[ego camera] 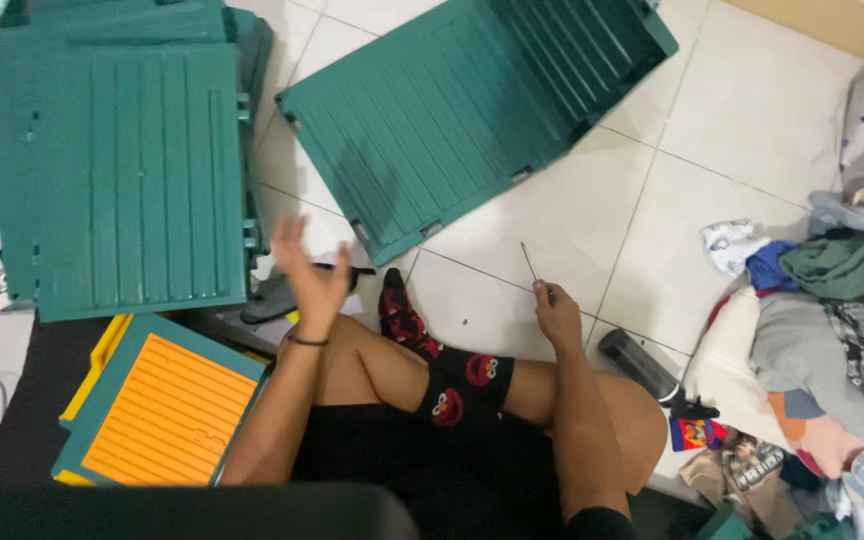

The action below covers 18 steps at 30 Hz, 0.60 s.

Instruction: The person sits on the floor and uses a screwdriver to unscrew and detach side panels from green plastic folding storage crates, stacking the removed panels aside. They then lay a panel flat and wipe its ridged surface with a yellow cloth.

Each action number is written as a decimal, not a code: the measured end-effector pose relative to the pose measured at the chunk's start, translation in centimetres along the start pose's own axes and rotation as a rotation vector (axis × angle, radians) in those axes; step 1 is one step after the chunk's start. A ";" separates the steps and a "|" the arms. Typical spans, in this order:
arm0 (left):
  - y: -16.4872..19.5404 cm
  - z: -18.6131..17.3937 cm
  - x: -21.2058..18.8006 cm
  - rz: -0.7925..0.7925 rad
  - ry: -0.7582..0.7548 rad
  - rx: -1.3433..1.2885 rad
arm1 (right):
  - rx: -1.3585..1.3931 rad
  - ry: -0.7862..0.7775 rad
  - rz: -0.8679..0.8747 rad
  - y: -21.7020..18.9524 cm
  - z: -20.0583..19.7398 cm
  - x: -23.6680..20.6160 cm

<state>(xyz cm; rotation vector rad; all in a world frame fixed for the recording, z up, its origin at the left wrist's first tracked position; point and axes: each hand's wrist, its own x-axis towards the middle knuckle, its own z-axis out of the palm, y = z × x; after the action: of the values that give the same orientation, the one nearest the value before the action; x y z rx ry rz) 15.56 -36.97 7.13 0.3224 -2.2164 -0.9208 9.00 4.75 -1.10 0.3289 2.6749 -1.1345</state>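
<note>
I sit cross-legged on a white tiled floor. My left hand (307, 268) is raised with fingers spread, holding nothing, just right of a stack of dark green ribbed plastic panels (122, 170). My right hand (555, 313) grips a thin metal screwdriver (529, 262), its shaft pointing up and away from me. A second green ribbed panel (462, 110) lies flat on the tiles beyond both hands. A small dark screw (465, 322) lies on the floor between my hands.
A green panel with an orange ribbed inset (167, 410) lies by my left knee, over yellow pieces. A heap of clothes (832, 330) fills the right side. A dark cylindrical object (637, 362) lies beside my right knee. A black tool (272, 297) rests under the panel stack's edge.
</note>
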 end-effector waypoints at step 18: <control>7.2 24.3 2.3 0.485 -0.630 0.523 | 0.099 0.089 0.066 0.1 -4.9 5.4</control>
<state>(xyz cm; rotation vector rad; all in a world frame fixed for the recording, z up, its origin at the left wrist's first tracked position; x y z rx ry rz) -2.70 -20.23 1.18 -0.3193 -2.9086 -0.1653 3.39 9.02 0.58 0.4918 2.6668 -1.2630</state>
